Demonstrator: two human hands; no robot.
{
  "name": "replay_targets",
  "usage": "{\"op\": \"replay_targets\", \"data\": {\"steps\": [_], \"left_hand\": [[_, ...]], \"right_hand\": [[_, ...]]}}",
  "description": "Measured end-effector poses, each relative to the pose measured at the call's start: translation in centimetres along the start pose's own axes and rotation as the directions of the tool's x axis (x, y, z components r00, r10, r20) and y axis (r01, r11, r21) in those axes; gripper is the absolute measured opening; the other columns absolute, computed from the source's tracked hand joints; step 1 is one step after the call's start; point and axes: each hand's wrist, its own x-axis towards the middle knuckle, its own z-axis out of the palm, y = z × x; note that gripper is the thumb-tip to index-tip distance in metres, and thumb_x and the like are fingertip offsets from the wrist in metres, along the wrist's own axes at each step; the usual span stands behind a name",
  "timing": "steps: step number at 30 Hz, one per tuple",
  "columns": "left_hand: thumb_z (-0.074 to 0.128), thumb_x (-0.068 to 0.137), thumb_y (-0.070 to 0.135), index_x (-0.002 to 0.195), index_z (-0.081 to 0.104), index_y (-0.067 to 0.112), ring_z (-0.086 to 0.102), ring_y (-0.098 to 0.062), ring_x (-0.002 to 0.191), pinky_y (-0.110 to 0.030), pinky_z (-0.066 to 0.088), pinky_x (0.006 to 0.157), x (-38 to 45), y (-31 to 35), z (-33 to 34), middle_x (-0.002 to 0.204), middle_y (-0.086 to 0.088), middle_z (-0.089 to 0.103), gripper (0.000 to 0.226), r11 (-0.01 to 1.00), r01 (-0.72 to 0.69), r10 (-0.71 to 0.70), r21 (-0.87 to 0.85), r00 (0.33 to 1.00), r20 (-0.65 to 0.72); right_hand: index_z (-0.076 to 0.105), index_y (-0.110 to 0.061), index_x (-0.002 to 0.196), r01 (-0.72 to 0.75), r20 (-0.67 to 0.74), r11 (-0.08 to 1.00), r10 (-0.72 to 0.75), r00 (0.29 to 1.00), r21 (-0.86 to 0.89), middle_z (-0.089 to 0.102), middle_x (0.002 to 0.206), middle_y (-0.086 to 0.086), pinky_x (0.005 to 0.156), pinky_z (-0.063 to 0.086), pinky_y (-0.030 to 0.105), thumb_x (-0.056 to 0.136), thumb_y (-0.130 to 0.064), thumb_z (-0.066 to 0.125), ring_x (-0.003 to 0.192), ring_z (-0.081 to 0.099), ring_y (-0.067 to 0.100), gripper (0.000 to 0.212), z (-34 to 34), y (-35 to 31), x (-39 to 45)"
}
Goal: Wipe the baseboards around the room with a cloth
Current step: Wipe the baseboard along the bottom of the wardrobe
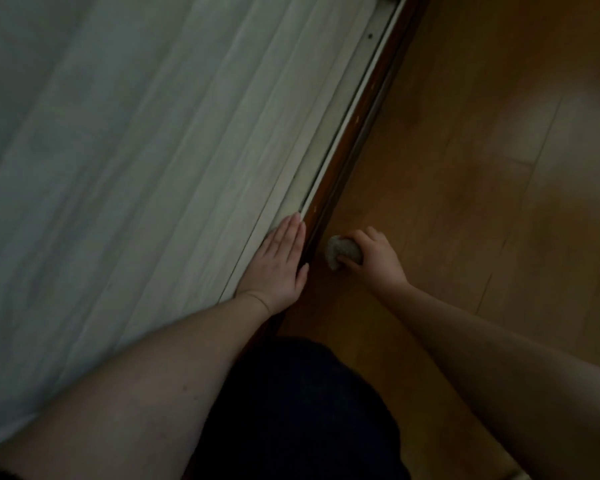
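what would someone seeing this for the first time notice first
Two bare forearms reach in from the bottom, and the right hand grips a small grey cloth low against the dark wooden baseboard. The left hand lies flat, fingers straight, on the pale curtain at the sill edge. That dark strip runs diagonally between the curtain on the left and the glossy wooden floor on the right.

Floor (pixel 465 168): open boards right of the baseboard (pixel 329 188).
Curtain (pixel 136 150): hangs over the track, blocking the left.
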Motion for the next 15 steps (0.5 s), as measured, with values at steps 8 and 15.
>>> {"op": "replay_targets", "data": {"steps": [8,15], "left_hand": [[0.018,0.105,0.04,0.155,-0.012,0.005,-0.017,-0.022,0.152,-0.036,-0.009,0.124,-0.1,0.1,-0.6,0.164,-0.012,-0.017,0.068,1.0,0.001,-0.001,-0.012,1.0,-0.023],[0.014,0.101,0.047,0.154,-0.014,0.002,-0.021,-0.024,0.151,-0.04,-0.005,0.124,-0.1,0.2,0.0,0.163,-0.015,-0.022,0.075,0.994,0.007,-0.004,0.105,1.0,-0.029]], "right_hand": [[0.056,-0.026,0.125,-0.17,-0.055,0.986,0.169,0.984,0.004,0.044,0.104,-0.006,0.084,0.04,0.03,0.09,-0.029,0.068,0.105,0.049,0.022,0.037,0.6,-0.7,-3.1],[0.056,-0.025,0.126,-0.167,-0.168,0.97,0.197,0.966,0.176,0.046,0.111,-0.004,0.091,0.039,0.028,0.091,-0.023,0.067,0.111,0.046,0.021,0.037,3.5,0.7,-1.1]]}}
